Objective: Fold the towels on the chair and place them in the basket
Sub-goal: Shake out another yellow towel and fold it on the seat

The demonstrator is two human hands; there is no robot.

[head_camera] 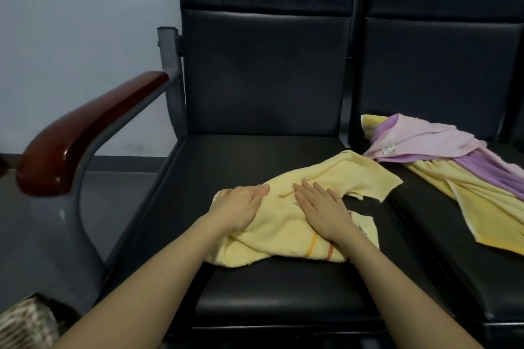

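A person's two bare forearms reached forward from the bottom of the view over a black padded chair seat (255,286). A pale yellow towel (283,224) lay rumpled across the middle of that seat, with thin orange stripes near its closest edge and one loose corner trailing off toward the right.

The left hand (241,207) lay flat on the towel's left part, palm down, fingers straight and held close together, pointing to the right. The right hand (320,207) lay flat on the towel's middle, palm down, fingers straight and slightly fanned, pointing away and to the left. The fingertips of the two hands were near each other but apart, with a ridge of cloth between them. Neither hand gripped the fabric — both simply rested on top of it.

On the neighbouring black seat (453,278) to the right lay a loose heap: a lilac towel (419,139) with a small white label, draped over a brighter yellow towel (482,212) that spread toward the right edge of the view.

To the left stood a grey metal armrest frame (82,178) topped by a glossy reddish-brown wooden pad (85,133). In the bottom-left corner a woven, pale object (25,320) was partly visible — it could not be told whether this was the basket.
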